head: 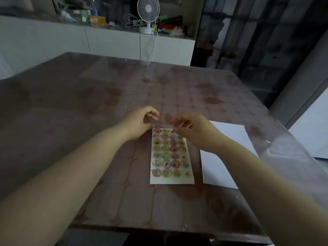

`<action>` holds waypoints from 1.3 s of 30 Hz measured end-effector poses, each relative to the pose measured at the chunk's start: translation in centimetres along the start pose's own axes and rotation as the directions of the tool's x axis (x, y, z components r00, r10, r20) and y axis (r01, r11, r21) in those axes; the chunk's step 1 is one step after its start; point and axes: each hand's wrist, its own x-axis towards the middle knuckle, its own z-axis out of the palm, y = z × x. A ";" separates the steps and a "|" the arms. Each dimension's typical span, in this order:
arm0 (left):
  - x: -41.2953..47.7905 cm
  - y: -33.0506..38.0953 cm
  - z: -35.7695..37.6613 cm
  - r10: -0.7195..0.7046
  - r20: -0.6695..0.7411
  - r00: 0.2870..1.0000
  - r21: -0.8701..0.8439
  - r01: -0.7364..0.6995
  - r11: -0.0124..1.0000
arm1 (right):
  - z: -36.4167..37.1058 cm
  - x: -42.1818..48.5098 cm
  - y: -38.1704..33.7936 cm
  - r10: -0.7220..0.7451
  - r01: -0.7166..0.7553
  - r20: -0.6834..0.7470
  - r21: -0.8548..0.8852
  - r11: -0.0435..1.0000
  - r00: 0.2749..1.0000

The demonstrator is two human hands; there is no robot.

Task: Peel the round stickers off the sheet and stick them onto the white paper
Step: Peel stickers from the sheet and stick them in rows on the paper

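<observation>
Head view: sticker sheet [171, 180] flat on table [88, 121], centre, long side running away from camera; white backing, round stickers [166, 164] in four columns, multicoloured, motifs too blurred to read; white paper [218, 167] just right of sheet, partly under right forearm. Left hand [142, 121] at sheet's far left corner, right hand [193, 130] over far right corner; close together, not touching; fingers curled on both (grip on anything: cannot tell, blurred). Table brown, patterned, under glossy clear cover. Behind: white cabinets [113, 41], white desk fan [148, 9] with cable hanging; dark glazed panels at right.
</observation>
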 end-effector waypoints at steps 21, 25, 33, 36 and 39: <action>-0.5 -1.3 -0.5 0.074 0.012 0.997 0.124 -0.075 0.989 | 3.3 5.2 3.0 -0.318 0.325 0.067 -0.207 0.923 0.946; -1.0 -1.0 -0.3 0.104 0.054 0.993 0.162 -0.111 0.980 | 3.3 5.1 2.9 -0.290 0.292 0.039 -0.195 0.936 0.956; -0.6 -1.6 -0.2 0.063 0.103 0.993 0.091 -0.073 0.993 | 3.7 5.0 2.9 -0.267 0.263 -0.004 -0.153 0.953 0.964; -0.5 -1.7 -0.2 0.062 0.112 0.992 0.088 -0.072 0.994 | 3.6 5.0 2.9 -0.273 0.270 0.003 -0.165 0.949 0.962; -0.5 -1.7 -0.2 0.062 0.098 0.993 0.113 -0.073 0.991 | 3.4 5.0 2.9 -0.291 0.286 0.010 -0.209 0.935 0.957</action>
